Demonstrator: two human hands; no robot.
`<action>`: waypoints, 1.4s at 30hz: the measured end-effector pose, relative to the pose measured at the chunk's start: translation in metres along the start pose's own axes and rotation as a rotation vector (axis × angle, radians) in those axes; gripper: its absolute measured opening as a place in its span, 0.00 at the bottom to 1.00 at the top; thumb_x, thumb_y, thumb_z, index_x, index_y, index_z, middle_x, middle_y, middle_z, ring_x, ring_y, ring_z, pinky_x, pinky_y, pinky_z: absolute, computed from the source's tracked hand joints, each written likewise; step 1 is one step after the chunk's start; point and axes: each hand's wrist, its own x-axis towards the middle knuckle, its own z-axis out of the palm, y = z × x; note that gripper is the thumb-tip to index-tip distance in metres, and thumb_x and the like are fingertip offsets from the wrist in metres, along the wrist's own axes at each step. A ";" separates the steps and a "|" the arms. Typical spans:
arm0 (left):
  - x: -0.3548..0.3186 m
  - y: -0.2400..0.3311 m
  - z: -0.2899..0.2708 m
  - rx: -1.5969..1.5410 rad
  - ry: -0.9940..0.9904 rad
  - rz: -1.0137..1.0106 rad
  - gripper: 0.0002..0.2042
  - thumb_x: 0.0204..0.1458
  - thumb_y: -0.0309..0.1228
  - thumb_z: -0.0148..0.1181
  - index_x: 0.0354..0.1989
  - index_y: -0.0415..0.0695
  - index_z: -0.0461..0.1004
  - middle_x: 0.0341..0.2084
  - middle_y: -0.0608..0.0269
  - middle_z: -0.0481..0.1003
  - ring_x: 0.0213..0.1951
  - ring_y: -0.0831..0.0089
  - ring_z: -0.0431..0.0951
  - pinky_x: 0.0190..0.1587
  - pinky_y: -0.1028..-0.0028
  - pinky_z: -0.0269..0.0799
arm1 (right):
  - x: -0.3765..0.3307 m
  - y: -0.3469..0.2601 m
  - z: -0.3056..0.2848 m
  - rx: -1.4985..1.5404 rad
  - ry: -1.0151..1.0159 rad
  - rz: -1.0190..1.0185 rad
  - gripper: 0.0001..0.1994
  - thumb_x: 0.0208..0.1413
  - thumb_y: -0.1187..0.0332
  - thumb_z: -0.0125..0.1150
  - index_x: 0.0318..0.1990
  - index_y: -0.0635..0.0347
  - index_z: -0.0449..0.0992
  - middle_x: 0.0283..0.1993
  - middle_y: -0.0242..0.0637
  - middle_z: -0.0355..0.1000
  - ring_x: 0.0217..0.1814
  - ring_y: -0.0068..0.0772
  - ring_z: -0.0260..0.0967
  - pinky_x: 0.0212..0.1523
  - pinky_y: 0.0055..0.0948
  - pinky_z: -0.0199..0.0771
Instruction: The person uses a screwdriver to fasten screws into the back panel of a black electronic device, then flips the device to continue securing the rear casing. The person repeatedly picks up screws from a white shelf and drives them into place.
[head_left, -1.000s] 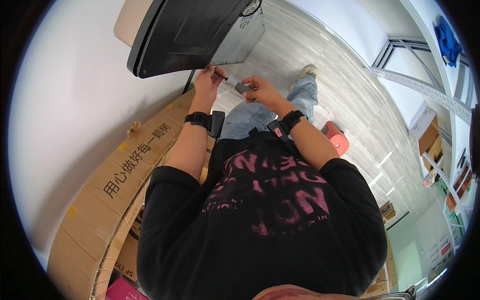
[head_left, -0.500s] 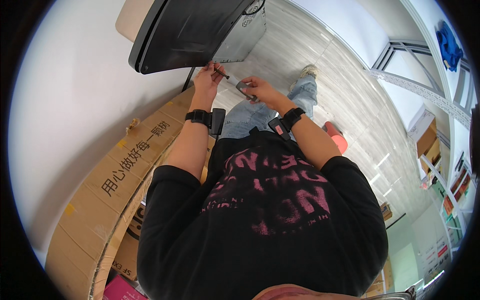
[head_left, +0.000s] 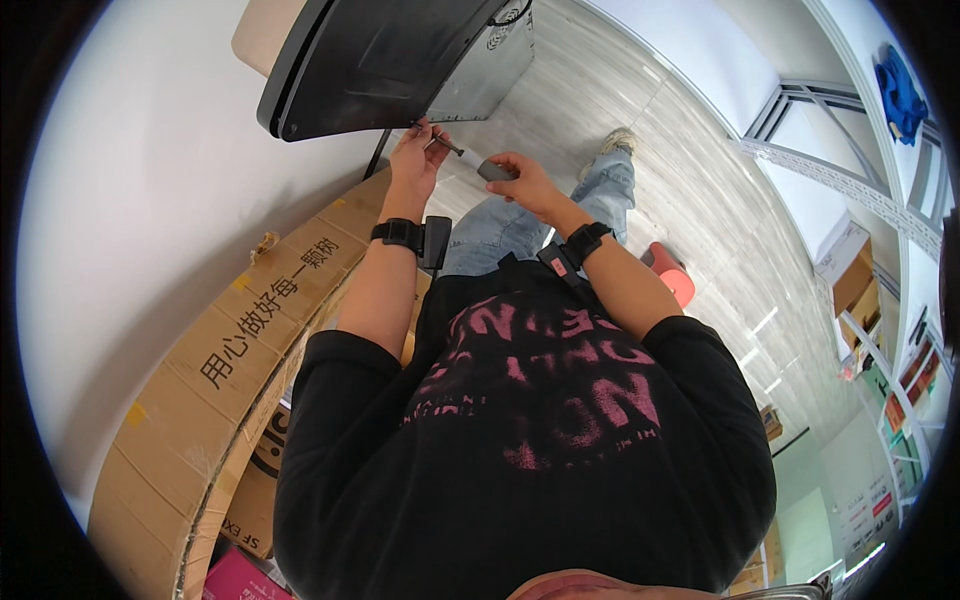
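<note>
A large black panel (head_left: 370, 70) with a curved lower edge stands at the upper left. My left hand (head_left: 413, 160) is at its lower corner, fingers closed round a thin dark bolt-like rod (head_left: 446, 145) that points away from the panel. My right hand (head_left: 530, 187) grips a small grey handheld tool (head_left: 495, 171), whose exact kind is unclear. The tool's front end is close to the rod's free end; whether they touch, I cannot tell. Where the rod meets the panel is partly hidden by my left fingers.
A long cardboard box (head_left: 215, 390) leans along the white wall at the left. Behind the panel is a grey metal case (head_left: 485, 80). A red-pink rounded object (head_left: 670, 275) lies on the wood-look floor. White shelving (head_left: 840, 165) lines the right side.
The grey tool has turned from slanting across to pointing toward the rod, and it is now nearer the rod's end. My left hand stays at the panel's corner.
</note>
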 end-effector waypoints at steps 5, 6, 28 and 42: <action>-0.006 0.003 0.002 0.031 -0.056 -0.007 0.06 0.58 0.27 0.48 0.42 0.46 0.68 0.35 0.59 0.73 0.39 0.62 0.76 0.43 0.65 0.74 | -0.005 0.000 -0.007 0.012 0.021 -0.008 0.21 0.47 0.73 0.64 0.50 0.61 0.69 0.38 0.32 0.68 0.34 0.21 0.64 0.30 0.21 0.66; -0.008 0.003 0.001 0.030 -0.087 -0.005 0.07 0.59 0.29 0.47 0.44 0.46 0.67 0.36 0.58 0.73 0.40 0.61 0.76 0.43 0.65 0.74 | -0.007 -0.002 -0.008 0.012 0.031 -0.003 0.20 0.47 0.74 0.64 0.50 0.61 0.69 0.37 0.32 0.68 0.33 0.21 0.64 0.30 0.21 0.66; -0.054 0.003 0.286 0.325 -0.632 0.188 0.09 0.61 0.35 0.46 0.43 0.44 0.66 0.35 0.57 0.77 0.30 0.77 0.76 0.35 0.76 0.72 | -0.147 -0.134 -0.195 0.309 0.280 -0.221 0.15 0.49 0.72 0.58 0.46 0.62 0.74 0.33 0.28 0.69 0.31 0.19 0.63 0.30 0.20 0.60; -0.052 0.024 0.506 0.643 -0.624 0.604 0.08 0.53 0.34 0.59 0.33 0.43 0.76 0.30 0.66 0.77 0.31 0.78 0.74 0.32 0.77 0.68 | -0.185 -0.205 -0.334 0.528 0.425 -0.454 0.15 0.53 0.69 0.50 0.47 0.63 0.70 0.28 0.38 0.72 0.20 0.22 0.66 0.21 0.20 0.62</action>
